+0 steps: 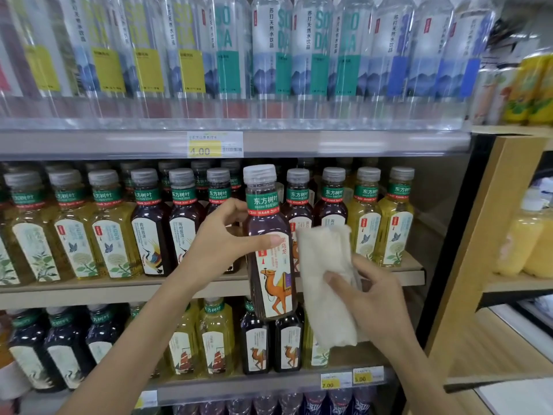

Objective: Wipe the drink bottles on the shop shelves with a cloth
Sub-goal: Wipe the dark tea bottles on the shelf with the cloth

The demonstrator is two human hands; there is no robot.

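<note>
Shop shelves behind, left hand gripping camel-label bottle, right hand pinching white cloth beside it

The top shelf carries a tight row of clear soda water bottles, with a yellow price tag on its front edge. The middle shelf holds upright pale yellow tea bottles at both ends and dark tea bottles between them. The lower shelf bears mixed tea bottles behind two small tags.
</note>
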